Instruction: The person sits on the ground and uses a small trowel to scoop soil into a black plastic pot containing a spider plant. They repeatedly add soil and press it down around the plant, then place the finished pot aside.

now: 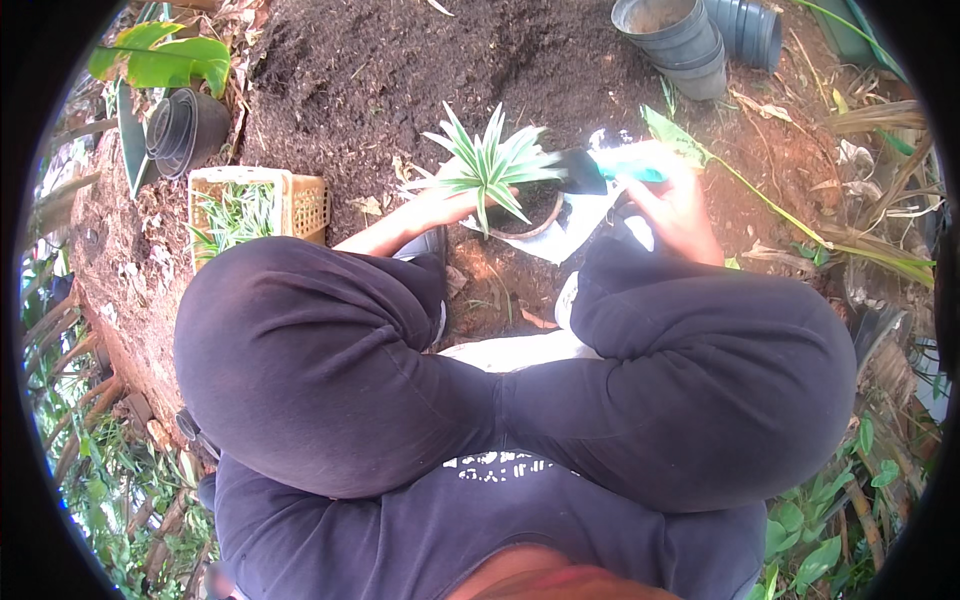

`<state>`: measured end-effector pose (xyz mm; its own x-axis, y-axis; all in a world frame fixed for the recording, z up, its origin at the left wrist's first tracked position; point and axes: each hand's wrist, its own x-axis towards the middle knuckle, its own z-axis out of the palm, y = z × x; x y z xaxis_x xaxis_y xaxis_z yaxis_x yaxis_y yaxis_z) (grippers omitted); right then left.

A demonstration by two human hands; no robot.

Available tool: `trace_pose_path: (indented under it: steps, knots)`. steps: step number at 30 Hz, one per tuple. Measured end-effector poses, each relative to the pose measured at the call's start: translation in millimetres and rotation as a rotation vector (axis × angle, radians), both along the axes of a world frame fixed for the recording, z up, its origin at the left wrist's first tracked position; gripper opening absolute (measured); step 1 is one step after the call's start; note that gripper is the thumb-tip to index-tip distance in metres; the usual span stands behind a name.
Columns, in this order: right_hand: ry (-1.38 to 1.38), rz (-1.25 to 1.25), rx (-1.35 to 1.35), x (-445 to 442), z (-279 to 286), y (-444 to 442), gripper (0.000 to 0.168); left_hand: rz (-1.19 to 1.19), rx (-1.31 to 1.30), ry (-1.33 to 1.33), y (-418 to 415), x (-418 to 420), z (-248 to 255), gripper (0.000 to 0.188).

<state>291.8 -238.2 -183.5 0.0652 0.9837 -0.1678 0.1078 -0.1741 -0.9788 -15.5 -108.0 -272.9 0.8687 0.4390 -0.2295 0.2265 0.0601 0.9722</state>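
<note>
A plant with green and white striped leaves [487, 169] stands in a round pot [551, 221] between my feet and a heap of dark soil. My left hand [454, 199] is at the plant's left side, its fingers partly hidden under the leaves; whether it grips the plant cannot be told. My right hand [664, 195] is closed around the turquoise handle of a hand trowel [585, 172]. The trowel's dark blade points left, over the pot's right edge, beside the leaf tips. Strong sunlight washes out the handle and part of my right hand.
Dark loose soil [390, 75] spreads beyond the pot. A yellow plastic basket [306, 202] with small striped plants stands left. Stacked nursery pots [675, 49] lie at the upper right, more black pots [187, 131] at the upper left. A long green stalk [772, 199] crosses the ground at right.
</note>
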Motion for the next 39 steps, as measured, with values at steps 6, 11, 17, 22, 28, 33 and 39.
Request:
trace_pose_path:
  steps: [6, 11, 17, 22, 28, 33, 39]
  knots:
    - [-0.224, 0.129, 0.077, -8.1, -12.9, 8.5, 0.017, 0.088, 0.132, -0.012, -7.9, -2.7, 6.8, 0.044]
    - [-0.224, 0.073, 0.092, -10.2, -14.4, 10.7, 0.020, 0.061, 0.027, 0.099, -6.3, -3.7, 18.9, 0.043]
    - [-0.281, 0.162, 0.113, -12.7, -23.4, 12.7, 0.018, 0.078, -0.039, -0.081, -11.3, 7.1, -1.4, 0.035]
    - [-0.109, 0.045, 0.151, -15.4, -22.1, 20.4, 0.019, -0.007, -0.037, -0.068, -3.1, 17.0, -5.4, 0.035]
    - [-0.052, 0.055, 0.066, -19.4, -25.4, 31.2, 0.018, -0.013, -0.115, 0.076, -2.8, 13.5, -0.3, 0.043]
    - [-0.141, 0.101, 0.159, -22.0, -26.4, 31.2, 0.017, 0.043, -0.221, 0.148, -3.0, 12.5, 1.2, 0.044]
    - [-0.153, 0.079, 0.116, -12.3, -10.2, 29.7, 0.017, 0.008, -0.270, 0.178, 2.7, 10.0, -12.1, 0.045]
